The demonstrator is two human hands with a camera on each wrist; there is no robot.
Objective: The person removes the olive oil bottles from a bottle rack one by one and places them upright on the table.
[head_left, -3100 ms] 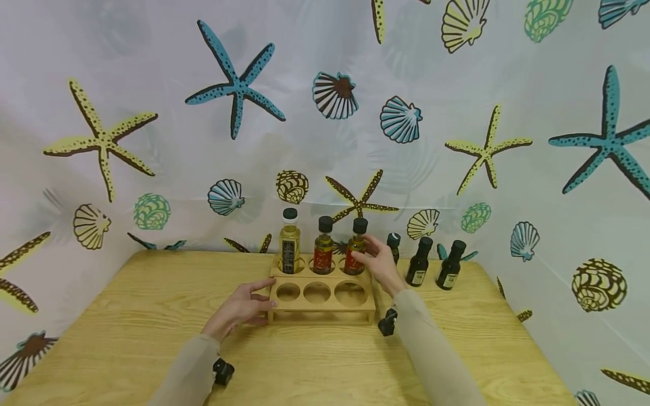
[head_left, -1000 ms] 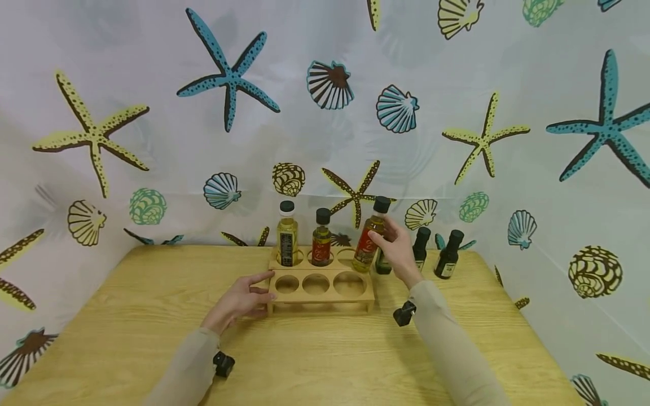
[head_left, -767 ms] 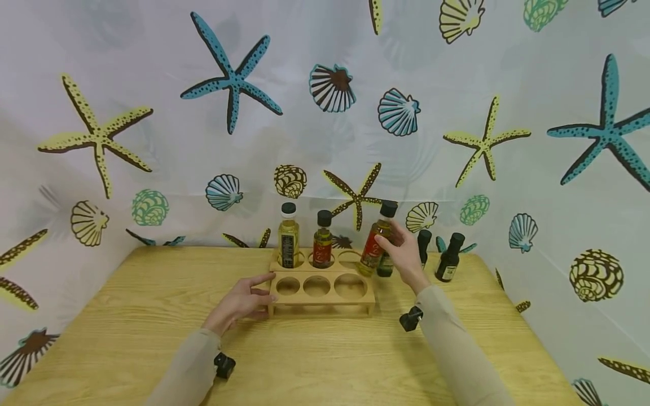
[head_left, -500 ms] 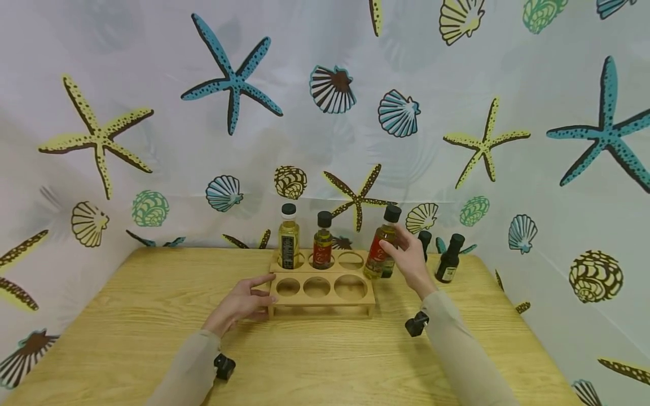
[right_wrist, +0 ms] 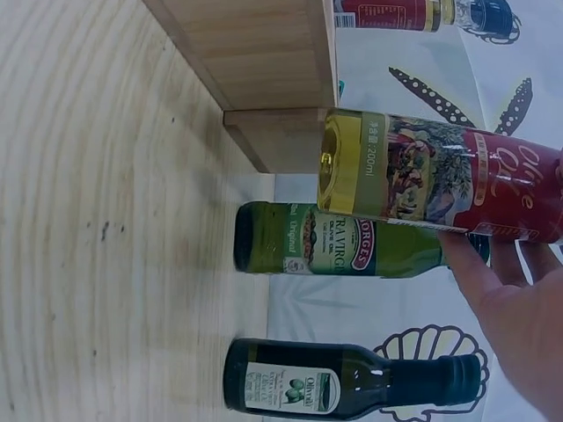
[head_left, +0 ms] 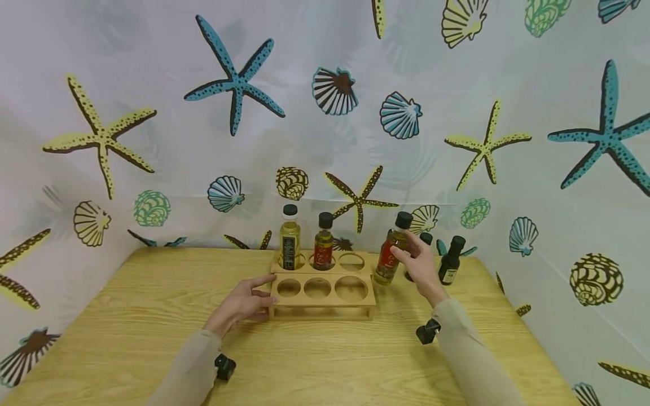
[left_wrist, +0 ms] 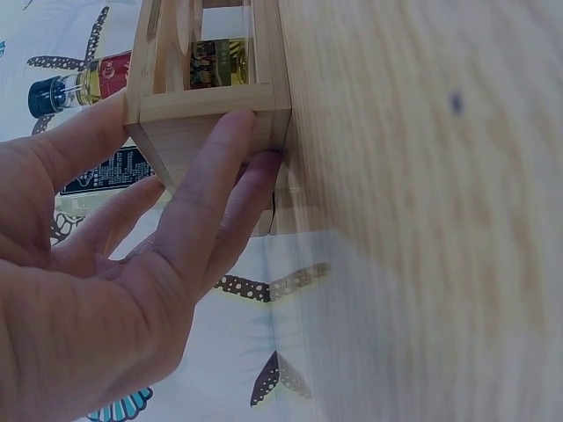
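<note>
My right hand (head_left: 421, 264) grips a tilted olive oil bottle (head_left: 388, 262) with a red label and black cap, just right of the wooden rack (head_left: 325, 302). In the right wrist view the held bottle's base stands off from the table, and a green olive oil bottle (right_wrist: 334, 242) is behind it. My left hand (head_left: 244, 301) touches the rack's left end with extended fingers. A clear bottle of yellow oil (head_left: 289, 248) and a second red-labelled bottle (head_left: 323, 251) stand in the rack's back row; that row's right hole holds nothing.
Dark bottles stand on the wooden table (head_left: 325, 361) at right: one olive oil bottle (head_left: 449, 265) in plain view, another dark bottle (head_left: 425, 239) partly behind my right hand. The rack's front row has three vacant holes. A shell-patterned curtain (head_left: 325, 141) borders the table's back and right.
My right hand has lifted the red-labelled bottle out of the back row's right hole and carried it rightward past the rack's end. My left hand stays at the rack.
</note>
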